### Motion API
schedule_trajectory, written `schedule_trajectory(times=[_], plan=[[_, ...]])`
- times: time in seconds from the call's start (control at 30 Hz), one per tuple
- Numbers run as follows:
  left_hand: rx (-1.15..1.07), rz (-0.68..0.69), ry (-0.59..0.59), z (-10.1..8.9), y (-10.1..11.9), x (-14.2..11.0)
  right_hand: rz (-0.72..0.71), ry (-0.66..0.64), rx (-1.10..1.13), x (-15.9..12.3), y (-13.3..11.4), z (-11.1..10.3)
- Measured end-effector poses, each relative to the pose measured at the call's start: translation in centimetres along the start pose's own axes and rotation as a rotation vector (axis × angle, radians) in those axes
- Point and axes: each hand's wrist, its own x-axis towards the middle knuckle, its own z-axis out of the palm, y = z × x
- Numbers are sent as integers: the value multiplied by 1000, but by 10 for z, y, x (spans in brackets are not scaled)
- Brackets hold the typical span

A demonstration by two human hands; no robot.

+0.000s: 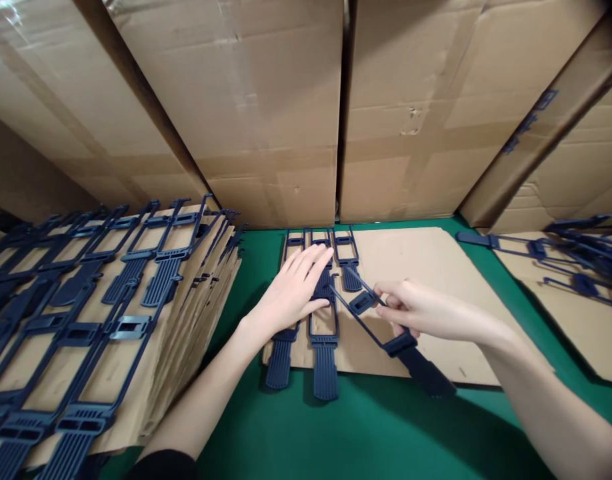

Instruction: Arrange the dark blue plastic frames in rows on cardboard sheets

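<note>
My left hand point(299, 287) lies with fingers stretched out over dark blue plastic frames with ribbed paddle ends, set in a row on a cardboard sheet point(411, 253). Its palm hides part of them. Below it a ribbed frame end point(325, 370) hangs past the sheet's front edge. In my right hand point(403, 307) is another dark blue plastic frame point(431, 373), tilted, its ribbed end toward me and its two thin arms pointing up and left. Those arm tips are close to the laid frames; I cannot tell whether they touch.
At the left, a tall stack of cardboard sheets point(201, 320) carries many such frames between its layers. To the right, a loose pile of frames point(586, 257) rests on another cardboard sheet point(561, 320). Large cardboard boxes point(276, 113) wall off the back of the green table point(306, 433).
</note>
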Motion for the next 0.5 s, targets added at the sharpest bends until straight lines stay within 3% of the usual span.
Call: schedule_trajectory(times=[0.1,0.3,0.5], plan=[[-24,-41,-126,10,-5,-4,103,-32,-26,-1,12,-6],[-72,-83,-243,21,-8,-8,220,-67,-32,3,26,-12],[-63,-106,-265,22,-12,-10,277,-63,47,9,32,-10]])
